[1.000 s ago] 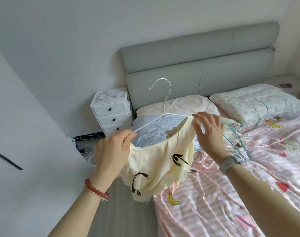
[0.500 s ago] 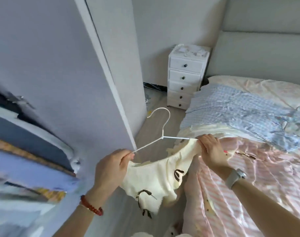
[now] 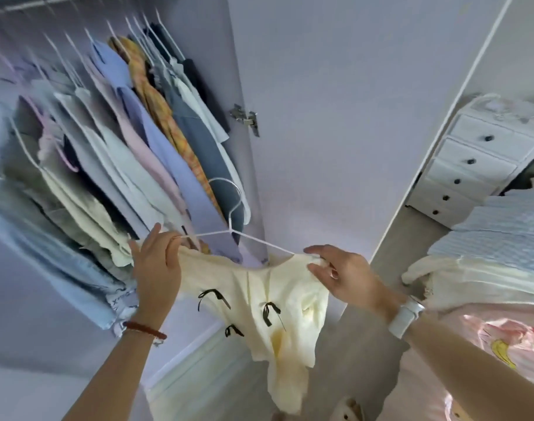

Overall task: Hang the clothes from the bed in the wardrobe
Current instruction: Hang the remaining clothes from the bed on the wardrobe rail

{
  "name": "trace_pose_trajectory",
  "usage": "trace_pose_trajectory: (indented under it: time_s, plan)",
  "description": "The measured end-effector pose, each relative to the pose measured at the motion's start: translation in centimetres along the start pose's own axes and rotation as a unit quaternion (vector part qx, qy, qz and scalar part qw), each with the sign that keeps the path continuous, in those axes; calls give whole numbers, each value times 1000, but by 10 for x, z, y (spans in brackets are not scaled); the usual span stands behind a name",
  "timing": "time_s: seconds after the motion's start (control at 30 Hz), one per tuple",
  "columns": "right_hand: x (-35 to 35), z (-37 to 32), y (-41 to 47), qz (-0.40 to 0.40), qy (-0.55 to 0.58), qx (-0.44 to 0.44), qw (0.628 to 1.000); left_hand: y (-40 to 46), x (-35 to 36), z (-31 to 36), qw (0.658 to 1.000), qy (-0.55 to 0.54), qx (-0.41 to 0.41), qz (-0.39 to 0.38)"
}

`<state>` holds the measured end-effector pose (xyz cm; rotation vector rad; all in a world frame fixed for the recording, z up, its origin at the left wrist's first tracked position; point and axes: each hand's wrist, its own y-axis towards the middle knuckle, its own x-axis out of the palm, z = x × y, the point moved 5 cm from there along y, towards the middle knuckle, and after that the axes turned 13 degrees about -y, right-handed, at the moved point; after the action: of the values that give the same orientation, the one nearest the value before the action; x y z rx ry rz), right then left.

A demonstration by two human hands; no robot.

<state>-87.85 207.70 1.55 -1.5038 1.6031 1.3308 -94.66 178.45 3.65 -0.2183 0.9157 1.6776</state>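
Observation:
A pale yellow top with small black bows [image 3: 277, 311] hangs on a white wire hanger [image 3: 233, 220], held in front of the open wardrobe. My left hand [image 3: 156, 268] pinches the hanger's left end together with the top's shoulder. My right hand [image 3: 341, 275] grips the top's other shoulder at the hanger's right end. The hanger's hook points up toward the hanging clothes [image 3: 132, 141] in the wardrobe. A blue checked garment [image 3: 496, 232] and a cream one [image 3: 460, 278] lie on the bed at right.
The wardrobe's rail [image 3: 31, 4] is crowded with several garments on white hangers. Its open door [image 3: 335, 117] stands just behind the hanger. A white chest of drawers [image 3: 478, 159] sits between door and bed. The pink bedcover [image 3: 484, 354] lies at lower right.
The view has swung left from the bed to the open wardrobe. Both hands carried the hanger with the yellow top along and now hold it before the hanging clothes.

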Motion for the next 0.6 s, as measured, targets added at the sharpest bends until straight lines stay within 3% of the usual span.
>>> trace_pose_trajectory:
  time_s: [0.2,0.37,0.47,0.6]
  plan:
    - [40,-103,56,-54,-19,-148,987,11,-97,-58,994,49,-39,90]
    - [71,-189,103,-68,71,-132,986,16,-167,-91,968,83,-127,200]
    - [92,-245,132,-118,116,-140,976,14,-201,-89,955,66,-121,262]
    - [98,-318,174,-165,151,-216,951,19,-254,-90,932,71,-118,336]
